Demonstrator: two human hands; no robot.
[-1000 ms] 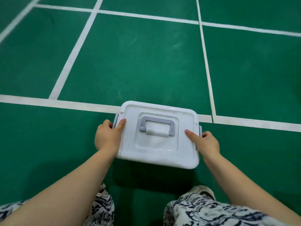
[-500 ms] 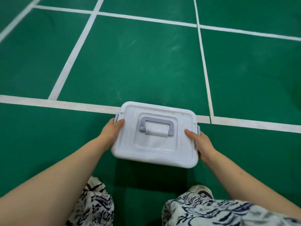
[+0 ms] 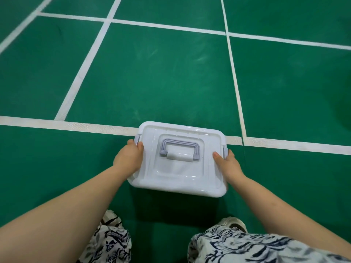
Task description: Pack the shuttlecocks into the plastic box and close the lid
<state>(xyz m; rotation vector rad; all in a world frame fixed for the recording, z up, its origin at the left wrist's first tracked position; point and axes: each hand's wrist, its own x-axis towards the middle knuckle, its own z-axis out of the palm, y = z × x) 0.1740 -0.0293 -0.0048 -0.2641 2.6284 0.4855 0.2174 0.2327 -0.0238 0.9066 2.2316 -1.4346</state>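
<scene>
plastic box (image 3: 178, 168), white, lid (image 3: 180, 173) on and sitting flush, being held between both hands over the green court floor (image 3: 161, 82); dark shadow lying on the floor under its near edge. whether the box is touching the floor, cannot tell. contents hidden by the lid.

nearest the camera: patterned black-and-white trousers (image 3: 247, 247) covering both knees at the bottom edge, pale shoe (image 3: 233, 223) poking out on the right, another shoe (image 3: 111, 218) partly showing on the left.

bare forearms reaching forward from both lower corners. left hand (image 3: 128, 158) wrapping the box's left side, thumb lying on the lid's edge, fingertips curling by the grey-lilac left latch (image 3: 137, 139). right hand (image 3: 228, 164) gripping the right side the same way, thumb on the lid, fingers pressing at the right latch (image 3: 225, 151). both hands closed on the box, not spread.

grey-lilac carry handle (image 3: 179, 148) lying folded flat in the lid's recessed centre, untouched.

beyond the box: its far edge overlapping a white court line (image 3: 66, 125) running left to right. further white lines crossing the green surface behind, forming rectangles out to the top of view.
</scene>
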